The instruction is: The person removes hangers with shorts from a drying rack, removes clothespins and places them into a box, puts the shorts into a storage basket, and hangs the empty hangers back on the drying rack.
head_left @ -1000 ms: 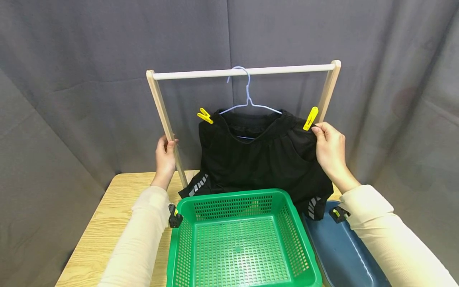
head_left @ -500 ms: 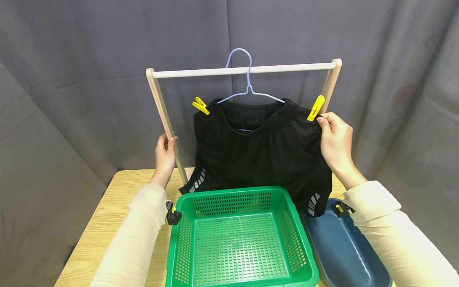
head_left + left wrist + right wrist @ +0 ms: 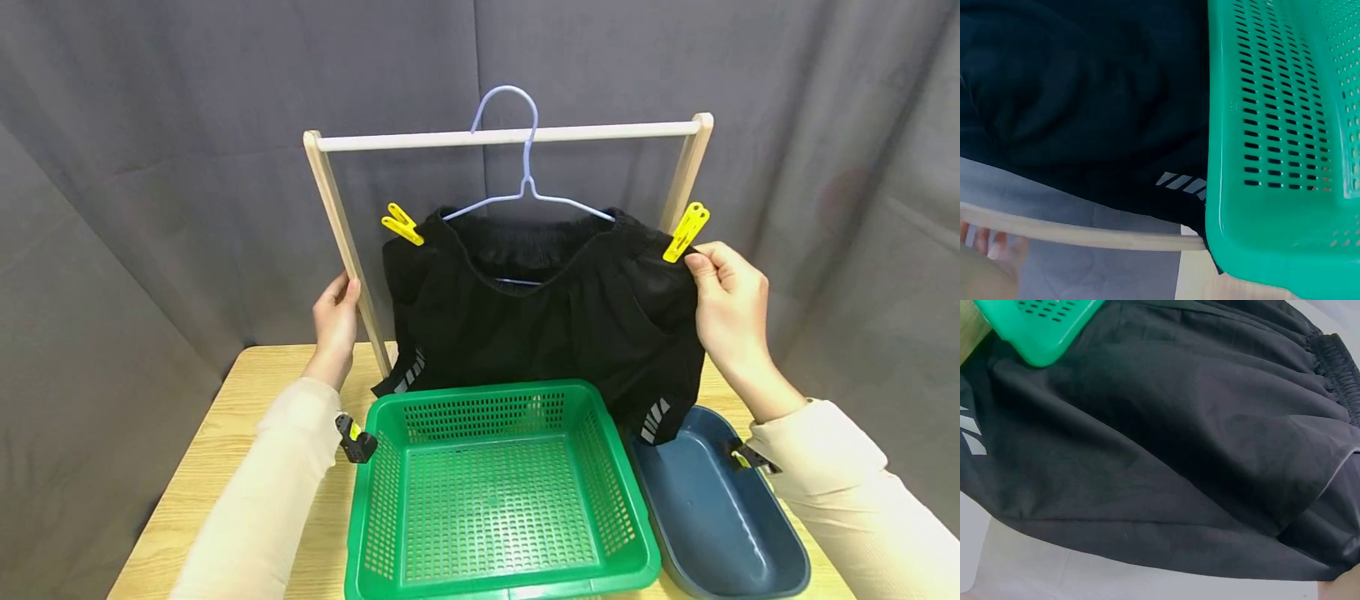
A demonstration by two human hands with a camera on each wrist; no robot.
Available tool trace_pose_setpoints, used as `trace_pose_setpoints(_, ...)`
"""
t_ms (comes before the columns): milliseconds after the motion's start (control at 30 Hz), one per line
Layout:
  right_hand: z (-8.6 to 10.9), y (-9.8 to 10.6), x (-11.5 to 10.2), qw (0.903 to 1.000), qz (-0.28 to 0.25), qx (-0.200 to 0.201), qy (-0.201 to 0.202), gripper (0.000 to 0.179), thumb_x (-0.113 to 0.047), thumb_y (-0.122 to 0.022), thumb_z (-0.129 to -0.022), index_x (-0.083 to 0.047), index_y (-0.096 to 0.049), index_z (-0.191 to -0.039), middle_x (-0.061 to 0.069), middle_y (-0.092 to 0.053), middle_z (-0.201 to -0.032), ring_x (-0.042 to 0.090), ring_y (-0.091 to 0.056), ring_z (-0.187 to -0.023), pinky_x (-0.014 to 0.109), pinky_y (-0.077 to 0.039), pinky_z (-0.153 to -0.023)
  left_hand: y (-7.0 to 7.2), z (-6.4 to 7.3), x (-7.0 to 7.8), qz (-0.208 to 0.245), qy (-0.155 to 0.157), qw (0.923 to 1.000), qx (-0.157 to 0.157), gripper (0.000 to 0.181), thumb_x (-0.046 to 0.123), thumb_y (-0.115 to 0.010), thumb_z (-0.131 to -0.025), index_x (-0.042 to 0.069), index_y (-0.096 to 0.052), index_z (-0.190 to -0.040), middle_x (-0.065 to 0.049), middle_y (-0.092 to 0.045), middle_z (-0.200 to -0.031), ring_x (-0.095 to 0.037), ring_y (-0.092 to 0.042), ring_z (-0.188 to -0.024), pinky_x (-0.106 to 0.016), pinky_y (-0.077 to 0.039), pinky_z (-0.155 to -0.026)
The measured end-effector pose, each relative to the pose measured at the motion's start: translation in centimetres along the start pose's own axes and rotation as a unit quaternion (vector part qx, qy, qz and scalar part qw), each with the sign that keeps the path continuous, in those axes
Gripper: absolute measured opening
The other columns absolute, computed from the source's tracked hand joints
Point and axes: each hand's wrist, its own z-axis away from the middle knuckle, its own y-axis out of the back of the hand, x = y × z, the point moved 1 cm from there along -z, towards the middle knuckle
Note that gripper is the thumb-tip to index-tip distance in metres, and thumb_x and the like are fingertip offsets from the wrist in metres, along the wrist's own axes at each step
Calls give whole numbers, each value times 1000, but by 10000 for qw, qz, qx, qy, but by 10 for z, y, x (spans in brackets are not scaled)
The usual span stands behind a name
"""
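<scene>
Black shorts (image 3: 525,333) with grey stripe prints hang from a light-blue wire hanger (image 3: 528,187) set in the elastic waist. The hanger's hook arches above the rack's white bar (image 3: 405,141), its shank crossing in front of the bar. A yellow clothespin (image 3: 402,225) sits at the left of the waist, and another yellow clothespin (image 3: 686,232) at the right. My right hand (image 3: 731,304) pinches the shorts' upper right corner, just below that clothespin. My left hand (image 3: 335,321) holds the left wooden post (image 3: 341,221) of the clothes rack, thumb against its outer side.
A green perforated basket (image 3: 360,500) stands in front of the shorts, overlapping their lower edge. Beside it on the right is a blue basin (image 3: 705,492). Both are on a wooden table (image 3: 255,400), with grey curtains (image 3: 187,167) behind.
My right hand has moved right, drawing the shorts wider. The hanger's hook has risen from hanging on the bar to well above it. My left hand has shifted slightly outward along the post.
</scene>
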Motion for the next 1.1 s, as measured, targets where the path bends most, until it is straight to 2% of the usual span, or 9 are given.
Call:
trace_pose_setpoints(100,9,5,-2,9999,-81,-54,-52,20,-8,-60,-99,8,-66,-89,-11,-41,-64,8,-39,-65,24,-28,-62,9,5,2,104,209,9997,-114,46,23,-47,-106,3,-44,-148,-14,-47,-148,-24,-44,-134,-42,-38,-108)
trace_pose_setpoints(300,29,10,-2,9995,-205,-197,-146,19,-7,-60,-99,9,-65,-91,-11,-44,-66,7,-40,-66,23,-29,-62,31,16,1,-17,528,9976,-439,48,26,-45,-107,6,-41,-150,-10,-40,-154,-23,-40,-139,-42,-37,-110)
trace_pose_setpoints(467,50,11,4,9988,-368,-253,-214,15,-3,-60,-98,9,-65,-90,-15,-49,-70,7,-44,-68,21,-33,-63,43,28,3,-2,574,9966,-592,48,28,-45,-107,6,-42,-150,-11,-41,-153,-23,-41,-139,-42,-37,-110)
trace_pose_setpoints(600,67,13,12,9981,-493,-223,-303,12,1,-60,-97,9,-65,-89,-18,-52,-72,5,-46,-70,18,-35,-65,47,39,7,-31,420,9962,-760,48,29,-46,-107,4,-45,-147,-14,-45,-151,-23,-45,-136,-42,-39,-108)
trace_pose_setpoints(700,78,15,18,9975,-546,-223,-393,10,3,-59,-97,9,-64,-91,-17,-55,-76,4,-48,-73,16,-37,-69,49,46,10,-81,291,9952,-931,47,32,-47,-106,4,-49,-144,-12,-50,-147,-21,-49,-132,-42,-41,-106)
trace_pose_setpoints(833,90,16,27,9969,-487,-213,-572,8,4,-59,-96,9,-65,-93,-21,-56,-80,1,-49,-77,14,-37,-73,51,54,10,-88,19,9928,-1192,46,35,-49,-105,4,-54,-138,4,-62,-130,-15,-57,-122,-35,-47,-100)
trace_pose_setpoints(933,98,15,33,9963,-401,-226,-722,7,5,-60,-95,8,-66,-92,-25,-54,-80,-1,-48,-78,13,-36,-72,52,59,10,32,-170,9901,-1390,45,34,-50,-105,2,-56,-136,12,-65,-119,-10,-60,-114,-29,-50,-94)
trace_pose_setpoints(1100,103,13,40,9938,-582,-336,-891,5,6,-59,-95,9,-63,-93,-26,-56,-80,-1,-50,-81,12,-38,-76,51,68,13,122,-275,9826,-1833,50,32,-50,-105,-5,-51,-138,4,-65,-125,-13,-60,-117,-27,-51,-92)
